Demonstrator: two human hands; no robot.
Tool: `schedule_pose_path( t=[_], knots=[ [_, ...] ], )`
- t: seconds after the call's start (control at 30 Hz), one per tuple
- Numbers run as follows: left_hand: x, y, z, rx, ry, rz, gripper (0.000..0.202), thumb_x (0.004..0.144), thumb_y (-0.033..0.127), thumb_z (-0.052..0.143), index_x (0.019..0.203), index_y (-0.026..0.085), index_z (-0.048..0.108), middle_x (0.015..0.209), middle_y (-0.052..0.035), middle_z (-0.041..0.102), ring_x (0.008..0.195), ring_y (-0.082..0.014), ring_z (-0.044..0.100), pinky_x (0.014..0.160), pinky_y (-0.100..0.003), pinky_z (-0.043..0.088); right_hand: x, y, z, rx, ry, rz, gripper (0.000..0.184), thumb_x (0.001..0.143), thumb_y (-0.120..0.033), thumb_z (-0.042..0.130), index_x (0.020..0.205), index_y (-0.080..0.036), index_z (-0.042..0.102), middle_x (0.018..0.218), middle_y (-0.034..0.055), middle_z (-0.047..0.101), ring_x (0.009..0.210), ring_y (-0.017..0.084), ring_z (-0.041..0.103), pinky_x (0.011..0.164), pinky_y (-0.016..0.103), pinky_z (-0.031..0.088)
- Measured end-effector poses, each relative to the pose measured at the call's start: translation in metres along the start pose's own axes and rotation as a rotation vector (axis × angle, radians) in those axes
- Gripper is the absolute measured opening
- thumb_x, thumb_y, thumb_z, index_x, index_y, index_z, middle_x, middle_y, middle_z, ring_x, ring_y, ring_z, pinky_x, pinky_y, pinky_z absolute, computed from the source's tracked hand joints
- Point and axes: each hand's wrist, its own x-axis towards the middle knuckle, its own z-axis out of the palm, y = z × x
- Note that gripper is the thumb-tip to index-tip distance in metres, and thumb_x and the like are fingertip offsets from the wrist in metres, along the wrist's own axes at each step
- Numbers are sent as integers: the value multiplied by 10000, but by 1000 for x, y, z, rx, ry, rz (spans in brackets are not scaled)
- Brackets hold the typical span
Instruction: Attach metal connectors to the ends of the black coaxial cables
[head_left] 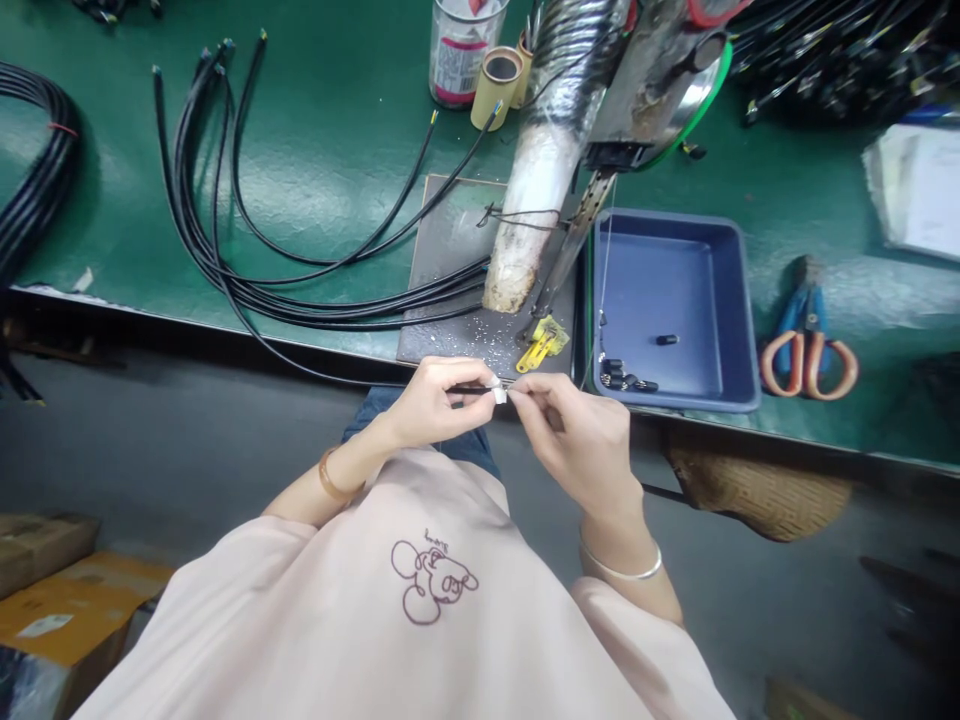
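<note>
In front of my body, just off the bench's front edge, my left hand [442,400] is closed on a black cable [379,383] that runs in from the left. White wrapping covers its fingertips. My right hand [581,430] meets it there, thumb and forefinger pinched at the cable's tip; the fine wires between the fingertips are too small to make out. Behind my hands, more black cables [315,315] lie in a loose bundle, their right ends on a grey plate [442,235]. A small yellow piece [541,345] rests on that plate, among pale scraps.
A blue tray [739,300] holds several small black parts [619,375]. Orange-handled scissors [810,350] and pliers lie right of it. A soldering-like stand with a silver duct [536,190] reaches over the plate. Coiled cables [37,170] sit left; a clear tub [465,60] stands behind.
</note>
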Motion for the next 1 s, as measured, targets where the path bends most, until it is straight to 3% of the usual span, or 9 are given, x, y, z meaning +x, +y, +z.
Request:
schedule_pose_path(
  t=[0.13,0.23,0.3,0.37,0.43,0.57,0.73,1.0],
  knots=[
    [3,1,3,-4,49,-94,121,747,158,558,647,132,620,624,6,592,518,-48,445,448,-143,319,-5,5,4,233,314,220,97,954,-254,612,934,-212,697,581,-66,574,384,59,447,383,207,328],
    [7,2,6,-40,79,-123,123,735,163,557,626,134,606,612,9,576,523,-50,444,445,-139,318,-4,8,7,363,639,161,189,960,-313,590,1045,-216,727,561,-64,537,350,69,430,339,222,284],
    [9,2,7,-57,102,-111,126,737,154,556,623,134,602,612,11,571,523,-48,445,443,-136,312,-4,8,9,333,757,101,191,947,-257,612,1121,-242,690,635,-61,617,375,79,517,337,210,325],
    [11,1,7,-66,123,-104,123,735,140,556,620,134,598,614,12,573,520,-47,445,444,-137,309,-6,8,12,277,724,106,253,947,-180,607,1185,-262,630,782,-44,721,482,110,654,384,211,440],
    [14,0,8,-72,129,-119,112,728,132,560,622,134,597,621,11,581,519,-48,446,446,-142,311,-10,9,15,229,581,176,247,944,-135,611,1164,-247,622,883,-18,772,627,146,747,511,242,571],
    [20,-1,8,-94,133,-168,103,727,159,581,629,135,597,623,12,581,537,-60,460,472,-151,343,-10,10,25,182,337,199,131,871,-98,703,919,-213,663,967,26,795,852,180,786,698,254,636],
    [27,-2,8,-164,126,-189,153,760,201,597,621,137,591,604,16,567,578,-76,492,569,-172,433,1,12,33,187,359,129,151,862,-76,676,828,-213,621,962,35,789,925,191,777,794,298,642],
    [32,-2,6,-182,106,-210,148,783,192,621,647,135,615,623,11,601,591,-80,533,597,-177,460,4,16,32,174,333,139,141,861,-96,680,820,-212,612,1008,53,787,885,184,776,737,291,647]
  ],
)
